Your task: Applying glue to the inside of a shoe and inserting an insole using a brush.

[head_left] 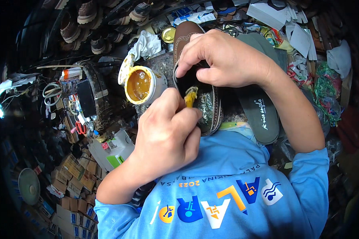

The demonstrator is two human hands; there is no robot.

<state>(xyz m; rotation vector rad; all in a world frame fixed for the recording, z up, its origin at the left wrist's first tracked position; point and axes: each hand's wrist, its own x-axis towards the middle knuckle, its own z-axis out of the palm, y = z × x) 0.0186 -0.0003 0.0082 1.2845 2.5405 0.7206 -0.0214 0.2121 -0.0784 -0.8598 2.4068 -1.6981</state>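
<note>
Brown shoe [187, 32]: right hand [229, 59] is steadying it, left hand [165, 129] is gripping a yellow brush [190, 97]; pot [158, 84] is standing at bench's [155, 64] left edge; thin, even strokes are likely suiting.

A cluttered shoe workshop, shown by the brown shoe [186, 31], open glue tub [158, 83], green insoles [257, 107] and rows of other shoes [87, 12].

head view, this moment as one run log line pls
left hand: holds small yellow brush over brown stitched shoe | right hand: at shoe opening | nearby: white cylindrical tub, green flat insole
</note>
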